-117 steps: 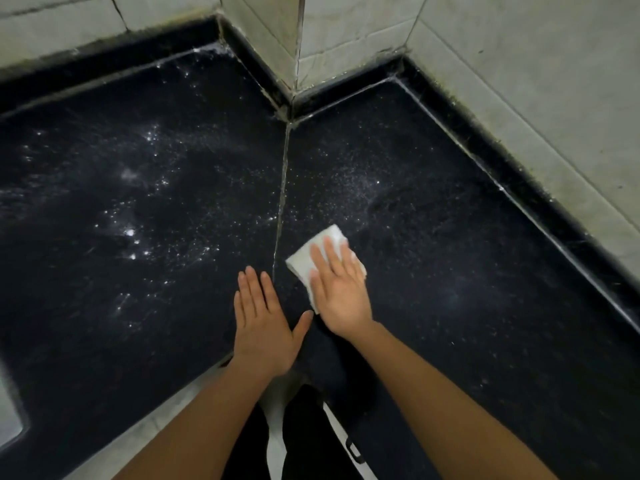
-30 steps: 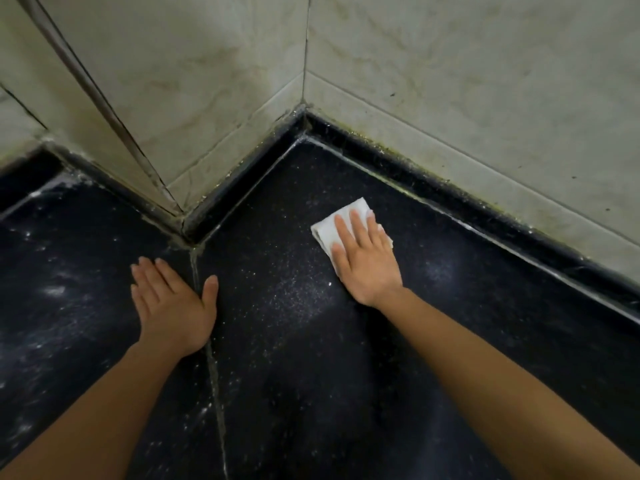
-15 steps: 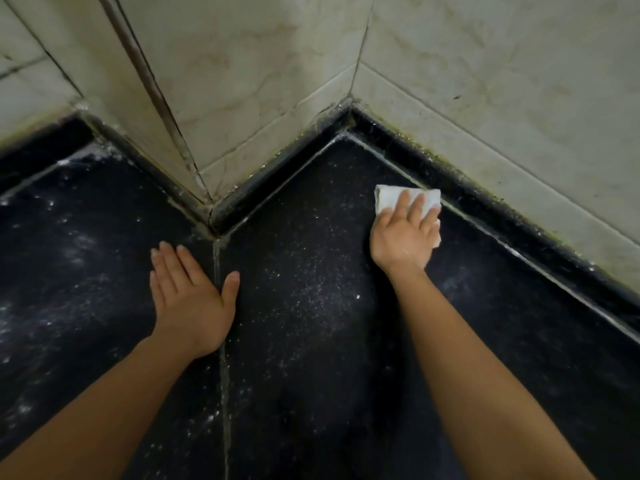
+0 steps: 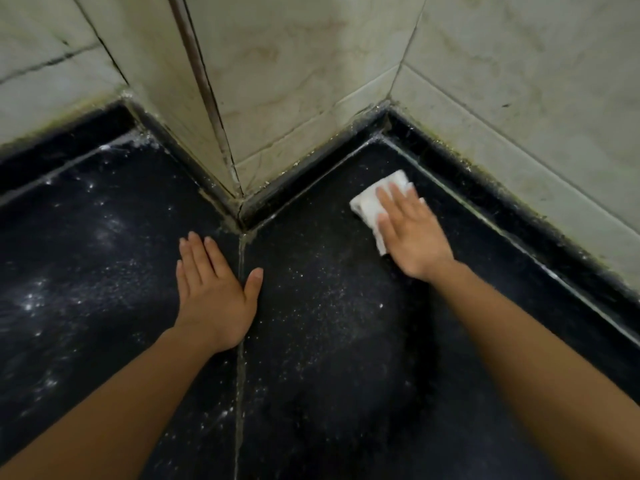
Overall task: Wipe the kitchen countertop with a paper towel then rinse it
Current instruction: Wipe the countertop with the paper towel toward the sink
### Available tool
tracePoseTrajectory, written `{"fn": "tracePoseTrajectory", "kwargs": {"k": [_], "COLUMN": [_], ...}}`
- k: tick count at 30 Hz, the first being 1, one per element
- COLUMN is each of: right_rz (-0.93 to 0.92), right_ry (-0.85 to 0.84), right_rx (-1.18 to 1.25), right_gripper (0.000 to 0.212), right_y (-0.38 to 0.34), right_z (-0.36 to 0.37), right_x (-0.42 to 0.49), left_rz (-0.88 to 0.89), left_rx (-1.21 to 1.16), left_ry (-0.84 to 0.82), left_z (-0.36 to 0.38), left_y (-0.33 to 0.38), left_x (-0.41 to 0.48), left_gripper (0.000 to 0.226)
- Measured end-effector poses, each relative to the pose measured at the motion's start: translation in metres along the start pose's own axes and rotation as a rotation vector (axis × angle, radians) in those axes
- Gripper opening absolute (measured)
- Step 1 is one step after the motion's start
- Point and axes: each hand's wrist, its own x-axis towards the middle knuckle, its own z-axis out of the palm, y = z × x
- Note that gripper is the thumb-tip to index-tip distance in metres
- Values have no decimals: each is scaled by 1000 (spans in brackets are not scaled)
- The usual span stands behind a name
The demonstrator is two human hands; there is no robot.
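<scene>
Pale, veined wall tiles [image 4: 519, 46] stand dimly lit, grimy at the base.

Both our arms show as bare skin, from the lower edge of the view up to the fingertips. Our left forearm [image 4: 121, 410] is smooth and rounded, broad where it enters at the bottom corner and narrowing evenly to the wrist. Our left hand [image 4: 214, 299] has a wide, flat back with faint tendon lines, and slim fingers [image 4: 194, 251] of uneven length, the middle one longest. Its thumb [image 4: 254, 282] is short and blunt, with a short nail just visible at the tip. Our right forearm [image 4: 536, 358] looks thicker and tapers the same way. Our right hand [image 4: 412, 237] is of like build, but its fingertips are smeared by blur, so we cannot make out the nails there.
</scene>
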Motion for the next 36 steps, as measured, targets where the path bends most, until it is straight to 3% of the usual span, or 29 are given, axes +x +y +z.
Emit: {"fn": "tracePoseTrajectory", "kwargs": {"k": [3, 8, 17, 19, 21, 25, 28, 31, 36], "right_rz": [219, 300, -319, -361, -247, 179, 299, 142, -321], "right_ry": [13, 26, -72, -91, -50, -28, -35, -27, -87], "right_rx": [56, 85, -8, -29, -73, 29, 38, -16, -33], "right_gripper": [54, 55, 55, 56, 59, 55, 56, 57, 59], "right_y": [-6, -33, -56, -41, -24, -17, -50, -86, -98], "right_z": [-3, -1, 16, 12, 8, -4, 3, 18, 25], "right_x": [39, 71, -10, -12, 4, 46, 55, 34, -23], "left_rz": [0, 5, 1, 4, 7, 0, 0, 0, -10], "left_rx": [-9, -5, -8, -9, -9, -6, -4, 2, 4], "left_ry": [9, 10, -14, -17, -25, -38, -45, -48, -50], "left_z": [1, 2, -1, -2, -3, -3, -3, -3, -4], "left_y": [-1, -1, 0, 0, 0, 0, 0, -1, 1], "left_x": [1, 1, 0, 1, 0, 1, 2, 2, 1], "left_gripper": [85, 84, 85, 84, 84, 84, 84, 84, 84]}}
